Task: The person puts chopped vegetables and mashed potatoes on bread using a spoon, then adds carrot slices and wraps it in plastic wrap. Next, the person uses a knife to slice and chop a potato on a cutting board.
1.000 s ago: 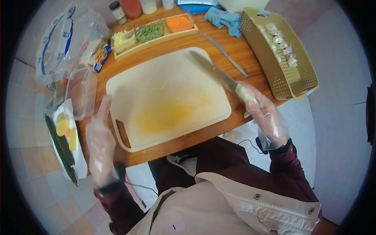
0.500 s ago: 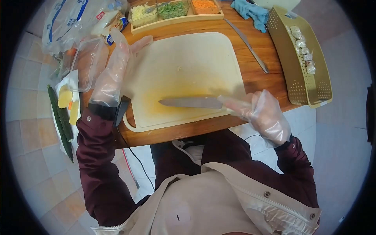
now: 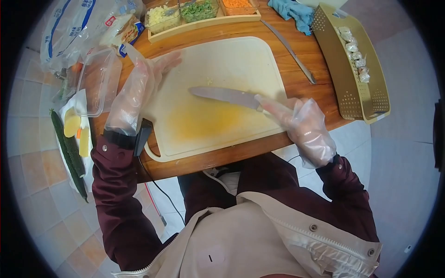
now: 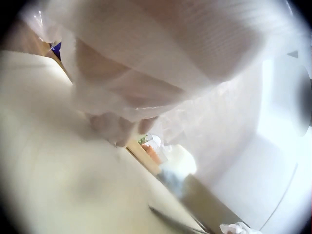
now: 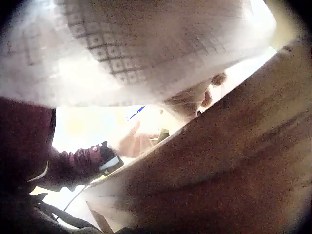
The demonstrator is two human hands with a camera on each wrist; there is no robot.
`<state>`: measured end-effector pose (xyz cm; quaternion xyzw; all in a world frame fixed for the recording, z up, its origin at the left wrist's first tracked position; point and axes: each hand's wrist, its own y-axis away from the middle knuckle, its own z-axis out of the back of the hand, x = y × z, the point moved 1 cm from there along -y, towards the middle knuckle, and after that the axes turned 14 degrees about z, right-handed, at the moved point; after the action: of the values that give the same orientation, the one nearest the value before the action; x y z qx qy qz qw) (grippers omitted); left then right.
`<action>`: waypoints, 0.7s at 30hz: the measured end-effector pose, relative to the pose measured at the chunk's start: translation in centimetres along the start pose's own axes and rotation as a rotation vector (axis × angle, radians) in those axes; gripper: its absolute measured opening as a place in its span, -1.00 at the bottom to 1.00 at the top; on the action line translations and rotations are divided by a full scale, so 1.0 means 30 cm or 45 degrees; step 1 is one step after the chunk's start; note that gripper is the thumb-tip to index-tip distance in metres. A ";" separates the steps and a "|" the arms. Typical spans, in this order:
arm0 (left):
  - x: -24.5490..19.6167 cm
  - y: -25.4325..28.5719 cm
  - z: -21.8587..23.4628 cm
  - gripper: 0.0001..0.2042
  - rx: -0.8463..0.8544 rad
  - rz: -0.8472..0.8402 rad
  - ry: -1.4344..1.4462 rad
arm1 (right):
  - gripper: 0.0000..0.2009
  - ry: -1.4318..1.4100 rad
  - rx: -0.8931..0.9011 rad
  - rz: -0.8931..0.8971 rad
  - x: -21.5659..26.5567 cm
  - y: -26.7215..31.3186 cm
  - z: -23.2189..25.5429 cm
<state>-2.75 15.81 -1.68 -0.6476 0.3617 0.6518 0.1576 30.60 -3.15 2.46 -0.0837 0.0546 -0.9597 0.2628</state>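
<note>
My right hand (image 3: 308, 134), in a clear plastic glove, grips the pale handle of a kitchen knife (image 3: 225, 95). The blade points left over the middle of a cream cutting board (image 3: 232, 60), above a yellow stain. At the board's left edge is my left hand (image 3: 132, 95), gloved too, with fingers stretched over the far left corner and nothing in its grasp. The glove of the left hand (image 4: 146, 58) fills the top of the left wrist view, with the dark blade tip low down. In the right wrist view, glove plastic hides most of the right hand.
A wooden tray (image 3: 204, 25) holds diced foods at the back. A second long blade (image 3: 289, 51) lies right of the board, beside a perforated basket (image 3: 350, 99) with wrapped pieces. At left are a plastic container (image 3: 95, 109), cucumbers (image 3: 69, 153) and a bread bag (image 3: 123, 34).
The knife has swung from the board's right side to lie across its middle, tip leftward. My left hand has moved away from my body to the board's left edge. The head view has shifted.
</note>
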 end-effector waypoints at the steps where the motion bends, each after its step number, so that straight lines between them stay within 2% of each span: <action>1: -0.002 -0.001 -0.005 0.00 -0.027 -0.006 -0.072 | -0.24 -0.007 -0.031 -0.050 0.001 -0.006 0.003; 5: 0.018 -0.002 -0.013 0.03 -0.002 -0.007 -0.045 | -0.29 -0.027 -0.062 -0.058 -0.007 -0.002 0.005; 9: 0.025 -0.009 -0.023 0.07 -0.024 -0.023 -0.089 | -0.30 -0.026 -0.128 0.131 -0.047 0.068 0.001; 14: 0.027 -0.024 -0.010 0.13 -0.031 -0.018 -0.212 | -0.27 0.048 -0.040 0.240 -0.118 0.148 0.019; 15: 0.023 -0.029 -0.006 0.15 -0.034 -0.015 -0.258 | -0.27 0.049 -0.041 0.239 -0.119 0.141 0.023; 17: 0.018 -0.031 -0.011 0.17 -0.038 -0.014 -0.309 | -0.28 -0.035 0.005 0.093 -0.119 0.106 0.029; 21: 0.006 -0.007 -0.092 0.16 0.000 0.016 -0.092 | -0.32 -0.100 0.062 0.033 -0.130 0.018 0.035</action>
<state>-0.61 14.04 -1.65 -0.6215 0.3600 0.6757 0.1664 34.39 -1.67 2.90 -0.1141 0.0218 -0.9533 0.2789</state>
